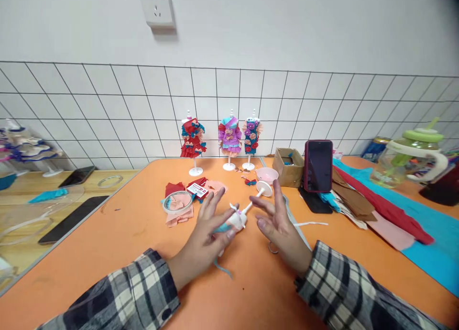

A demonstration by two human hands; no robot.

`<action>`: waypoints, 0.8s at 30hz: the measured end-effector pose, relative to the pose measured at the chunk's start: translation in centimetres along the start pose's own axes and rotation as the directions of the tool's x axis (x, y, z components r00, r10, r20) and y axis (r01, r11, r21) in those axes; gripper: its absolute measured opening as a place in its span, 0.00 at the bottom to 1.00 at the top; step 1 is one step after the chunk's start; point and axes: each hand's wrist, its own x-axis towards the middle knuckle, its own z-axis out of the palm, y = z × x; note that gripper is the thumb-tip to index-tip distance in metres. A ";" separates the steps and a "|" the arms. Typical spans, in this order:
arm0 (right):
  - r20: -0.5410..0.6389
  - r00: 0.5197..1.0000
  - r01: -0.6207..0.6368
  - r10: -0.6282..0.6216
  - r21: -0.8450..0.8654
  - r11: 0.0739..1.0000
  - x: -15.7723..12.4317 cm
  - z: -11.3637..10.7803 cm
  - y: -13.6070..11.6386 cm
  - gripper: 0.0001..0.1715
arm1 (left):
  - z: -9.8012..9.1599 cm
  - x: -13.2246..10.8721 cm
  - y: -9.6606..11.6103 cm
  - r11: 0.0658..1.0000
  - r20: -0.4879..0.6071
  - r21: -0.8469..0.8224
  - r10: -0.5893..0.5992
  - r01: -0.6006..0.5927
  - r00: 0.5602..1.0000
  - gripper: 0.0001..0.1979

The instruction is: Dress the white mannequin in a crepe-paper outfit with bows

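Note:
My left hand is spread with fingers stretched out, its fingertips resting on a small white doll mannequin that lies on its side on the orange table, a bit of teal cloth under it. The mannequin's white stand points toward the back. My right hand hovers open just right of the mannequin, palm facing left, holding nothing. A pair of scissors lies partly hidden beneath the right hand.
Three dressed mannequins stand at the back by the wire grid. A tape roll and fabric scraps lie left, a cardboard box, phone on stand, stacked fabric sheets and green-lidded bottle right.

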 end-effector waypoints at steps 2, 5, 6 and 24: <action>0.074 0.993 -0.101 0.090 0.161 0.982 0.4 0.2 0.2 0.54 | 0.4 -0.6 0.8 0.997 0.091 0.036 0.066 -0.070 0.994 0.23; 0.075 0.984 -0.175 0.160 0.267 0.948 0.5 0.5 0.0 0.59 | 0.5 -0.8 1.3 0.981 0.171 0.128 0.122 -0.144 0.978 0.27; 0.062 0.980 -0.199 0.189 0.270 0.942 0.5 0.5 -0.1 0.60 | 0.4 -0.8 1.3 0.972 0.189 0.164 0.134 -0.166 0.973 0.29; -0.025 0.949 -0.253 0.313 -0.651 0.715 3.1 -11.6 1.7 0.52 | -0.6 0.0 -1.1 0.976 -0.055 0.218 0.010 0.003 0.998 0.31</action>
